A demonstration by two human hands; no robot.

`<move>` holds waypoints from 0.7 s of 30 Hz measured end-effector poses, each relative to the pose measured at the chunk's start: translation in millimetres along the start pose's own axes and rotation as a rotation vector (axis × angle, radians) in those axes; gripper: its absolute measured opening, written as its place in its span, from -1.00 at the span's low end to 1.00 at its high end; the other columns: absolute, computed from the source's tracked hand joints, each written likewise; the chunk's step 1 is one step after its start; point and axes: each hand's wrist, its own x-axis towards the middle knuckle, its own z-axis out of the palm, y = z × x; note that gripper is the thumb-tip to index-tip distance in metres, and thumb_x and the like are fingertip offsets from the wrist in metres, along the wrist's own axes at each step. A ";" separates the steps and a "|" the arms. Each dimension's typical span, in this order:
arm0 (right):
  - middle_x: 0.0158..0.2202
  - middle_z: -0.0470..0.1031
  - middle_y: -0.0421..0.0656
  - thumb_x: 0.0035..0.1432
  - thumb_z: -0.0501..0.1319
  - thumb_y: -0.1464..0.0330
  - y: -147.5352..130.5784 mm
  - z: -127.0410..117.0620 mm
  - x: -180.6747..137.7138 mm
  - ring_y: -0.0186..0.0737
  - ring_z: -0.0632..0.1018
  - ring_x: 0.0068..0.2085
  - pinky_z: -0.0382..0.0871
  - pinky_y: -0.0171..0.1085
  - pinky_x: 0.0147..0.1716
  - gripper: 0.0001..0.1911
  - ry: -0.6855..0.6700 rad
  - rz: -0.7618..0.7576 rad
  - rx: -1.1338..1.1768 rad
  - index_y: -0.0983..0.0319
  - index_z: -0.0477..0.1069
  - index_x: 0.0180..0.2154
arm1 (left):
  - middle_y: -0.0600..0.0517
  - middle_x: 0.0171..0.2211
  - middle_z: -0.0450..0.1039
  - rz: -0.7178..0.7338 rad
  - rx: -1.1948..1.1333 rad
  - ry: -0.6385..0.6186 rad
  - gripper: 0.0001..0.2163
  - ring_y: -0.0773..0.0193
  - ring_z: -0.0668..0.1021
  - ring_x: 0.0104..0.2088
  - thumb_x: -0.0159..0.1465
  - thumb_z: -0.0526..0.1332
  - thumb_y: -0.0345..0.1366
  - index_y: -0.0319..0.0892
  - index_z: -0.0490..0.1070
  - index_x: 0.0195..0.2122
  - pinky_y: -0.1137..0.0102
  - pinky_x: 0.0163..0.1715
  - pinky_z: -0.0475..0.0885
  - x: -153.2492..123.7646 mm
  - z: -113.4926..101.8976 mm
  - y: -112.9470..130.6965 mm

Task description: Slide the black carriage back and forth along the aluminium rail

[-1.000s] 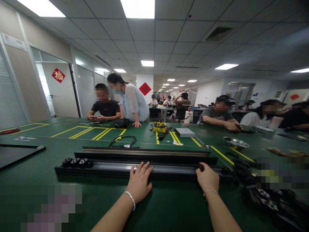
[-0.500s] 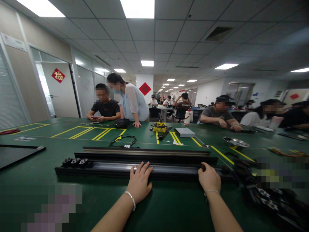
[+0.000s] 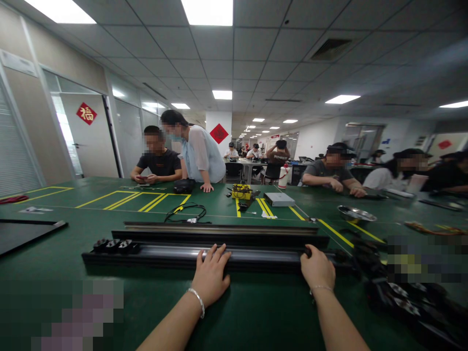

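A long black metal channel (image 3: 164,252) with a shiny inner face lies lengthwise across the green table in front of me. Three small black blocks that look like socket modules (image 3: 112,245) sit at its left end. My left hand (image 3: 212,273) rests on the channel near its middle, fingers spread. Towards the right end, my right hand (image 3: 318,268) is closed around a small black part (image 3: 307,252), mostly hidden by my fingers, at the channel. Right behind lies a second black channel (image 3: 219,235), parallel to the first.
More black modules (image 3: 405,297) are piled at the right, blurred. Farther back are a metal bowl (image 3: 356,213), a grey box (image 3: 279,199), a yellow device (image 3: 242,192) and a coiled black cable (image 3: 186,212). A black panel (image 3: 29,234) lies left. People are around the table.
The view has shifted very slightly. Both hands stay at the same places on the channel.
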 end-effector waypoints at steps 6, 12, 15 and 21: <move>-0.01 0.38 -0.04 0.10 -0.09 0.33 0.4 -1.0 -0.5 -0.09 0.41 -0.03 0.20 -0.14 -0.02 -0.56 -0.008 0.001 0.008 0.24 0.30 0.00 | 0.09 0.23 0.07 -0.007 -0.018 -0.005 -0.50 0.09 0.07 0.23 0.09 0.06 -0.25 0.07 0.16 0.11 -0.03 0.16 -0.17 -0.3 -3.9 2.8; -0.03 0.39 -0.04 0.10 -0.09 0.35 2.4 0.6 1.0 -0.09 0.41 -0.04 0.19 -0.14 -0.01 -0.56 0.000 -0.012 0.022 0.25 0.30 0.00 | 0.10 0.23 0.08 -0.008 -0.012 -0.004 -0.50 0.09 0.07 0.23 0.08 0.06 -0.26 0.07 0.17 0.11 -0.02 0.16 -0.16 -0.3 -4.8 2.9; -0.03 0.39 -0.04 0.10 -0.09 0.34 3.7 1.1 2.3 -0.09 0.41 -0.05 0.20 -0.15 -0.02 -0.55 0.002 -0.010 0.022 0.26 0.30 0.00 | 0.09 0.23 0.08 -0.005 -0.002 -0.001 -0.50 0.10 0.07 0.23 0.09 0.06 -0.26 0.07 0.16 0.11 -0.01 0.16 -0.16 -0.2 -3.9 2.1; -0.04 0.40 -0.02 0.08 -0.07 0.35 5.1 0.0 3.9 -0.09 0.44 -0.08 0.24 -0.16 -0.05 -0.54 0.004 -0.006 0.017 0.27 0.31 0.01 | 0.09 0.23 0.08 -0.005 -0.009 0.005 -0.52 0.11 0.06 0.23 0.10 0.06 -0.25 0.06 0.18 0.10 -0.02 0.16 -0.16 -0.4 -2.4 1.9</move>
